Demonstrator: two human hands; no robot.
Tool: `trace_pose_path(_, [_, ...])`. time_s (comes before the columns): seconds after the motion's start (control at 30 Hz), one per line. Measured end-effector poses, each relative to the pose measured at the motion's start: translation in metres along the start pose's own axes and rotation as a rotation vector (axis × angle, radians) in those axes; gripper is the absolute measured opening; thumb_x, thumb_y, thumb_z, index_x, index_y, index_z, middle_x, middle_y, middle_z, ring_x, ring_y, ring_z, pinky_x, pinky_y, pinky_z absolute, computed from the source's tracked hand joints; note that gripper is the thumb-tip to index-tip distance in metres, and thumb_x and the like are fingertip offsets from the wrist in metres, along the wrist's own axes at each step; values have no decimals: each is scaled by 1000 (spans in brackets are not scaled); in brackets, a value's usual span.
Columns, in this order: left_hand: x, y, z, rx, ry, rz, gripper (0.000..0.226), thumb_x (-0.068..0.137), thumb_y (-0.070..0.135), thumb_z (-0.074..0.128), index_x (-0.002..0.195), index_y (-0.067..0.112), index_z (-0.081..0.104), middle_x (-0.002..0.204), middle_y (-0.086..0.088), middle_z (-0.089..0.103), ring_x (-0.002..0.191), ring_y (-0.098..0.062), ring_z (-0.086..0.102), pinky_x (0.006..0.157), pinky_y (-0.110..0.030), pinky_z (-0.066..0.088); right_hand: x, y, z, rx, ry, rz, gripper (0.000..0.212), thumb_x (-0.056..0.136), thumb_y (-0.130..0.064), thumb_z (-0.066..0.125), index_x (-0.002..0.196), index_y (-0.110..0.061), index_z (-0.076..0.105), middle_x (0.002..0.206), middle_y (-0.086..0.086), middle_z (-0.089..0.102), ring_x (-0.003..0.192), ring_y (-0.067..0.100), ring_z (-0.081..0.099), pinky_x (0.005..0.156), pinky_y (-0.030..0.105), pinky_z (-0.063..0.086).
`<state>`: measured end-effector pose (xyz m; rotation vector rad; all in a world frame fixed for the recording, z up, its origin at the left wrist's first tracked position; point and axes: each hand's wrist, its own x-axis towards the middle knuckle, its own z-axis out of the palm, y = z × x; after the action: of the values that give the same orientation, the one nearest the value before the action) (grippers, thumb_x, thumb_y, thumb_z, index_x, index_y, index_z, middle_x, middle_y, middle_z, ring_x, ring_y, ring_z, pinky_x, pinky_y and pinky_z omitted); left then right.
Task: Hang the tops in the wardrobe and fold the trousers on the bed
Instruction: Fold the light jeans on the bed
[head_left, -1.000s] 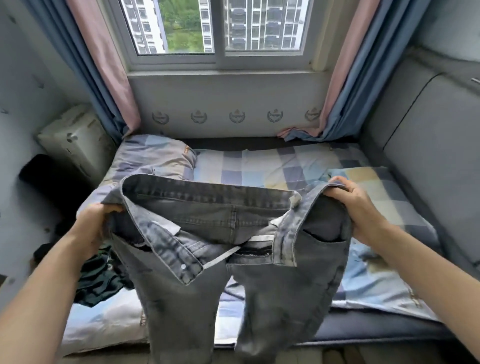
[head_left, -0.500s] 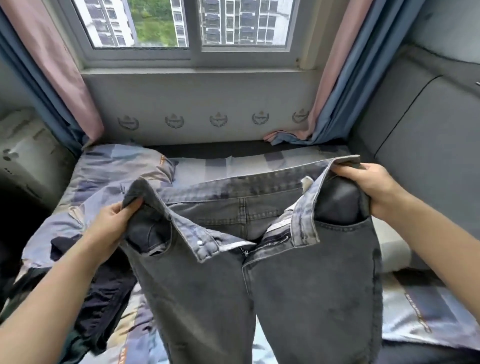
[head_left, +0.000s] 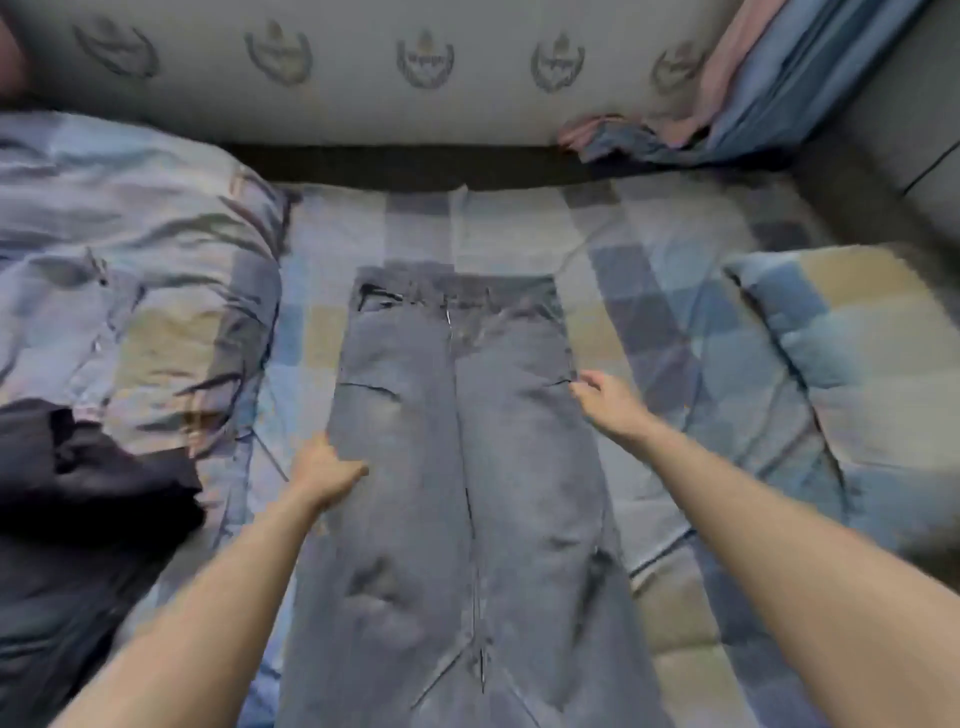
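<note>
Bed (head_left: 649, 291): covered by a checked sheet in blue, grey and tan squares, filling most of the view. A padded wall panel (head_left: 337, 93) with printed crests runs along the far side.

Quilt (head_left: 119, 249): bunched in a heap on the left of the bed, in the same checked pattern, creased.

Jeans (head_left: 457, 467): grey denim, laid flat along the middle of the bed, waistband at the far end, legs side by side and running off the near edge of the view. The fly seam shows down the centre.

Pillow (head_left: 841, 364): checked, lying at the right of the bed, well apart from the jeans.

Dark garment (head_left: 78, 493): black cloth crumpled at the near left, resting partly on the quilt, apart from the jeans.

Curtain (head_left: 727, 104): blue and pink, its hem pooled at the far right corner of the bed.

Left hand (head_left: 327, 473): at the left edge of the jeans, about thigh level, thumb lying on top of the denim; the other fingers are hidden at the cloth's edge, so a true grip cannot be confirmed.

Right hand (head_left: 605, 400): at the right edge of the jeans near the hip, fingers stretched toward the side seam and touching it; the frame is blurred and whether they pinch the cloth cannot be told.
</note>
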<state>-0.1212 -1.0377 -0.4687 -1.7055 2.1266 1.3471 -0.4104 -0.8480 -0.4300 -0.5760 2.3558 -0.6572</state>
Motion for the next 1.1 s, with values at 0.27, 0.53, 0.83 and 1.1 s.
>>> trace_pose_path(0.27, [-38, -213, 103, 155, 103, -324, 66, 73, 19, 78, 126, -6, 46, 129, -28, 49, 124, -42, 45, 103, -47, 39, -42, 133, 145, -98, -130, 226, 33, 97, -22, 52, 112, 5, 63, 109, 18, 66, 103, 26, 60, 86, 32, 42])
trace_pose_path(0.53, [-75, -256, 100, -379, -71, -351, 30, 94, 39, 59, 92, 10, 67, 92, -5, 67, 89, -18, 61, 80, -31, 47, -96, 109, 250, 67, -319, 245, 17, 94, -27, 52, 93, -13, 62, 91, 9, 66, 87, 28, 65, 78, 35, 49])
trace_pose_path(0.83, [-126, -287, 55, -383, 128, -113, 4, 88, 17, 70, 88, 12, 70, 81, 10, 70, 65, 11, 61, 58, -8, 46, -110, 115, 280, -101, -314, 308, 31, 88, -42, 58, 68, -19, 52, 95, 13, 63, 112, 31, 46, 94, 33, 41])
trace_pose_path(1.1, [-175, -334, 87, -246, -221, -294, 26, 76, 22, 80, 99, 20, 68, 91, 11, 73, 88, -8, 68, 73, -24, 53, -174, 113, 301, 218, -398, 317, 33, 91, -42, 58, 99, -14, 43, 84, 4, 53, 71, 18, 53, 59, 28, 44])
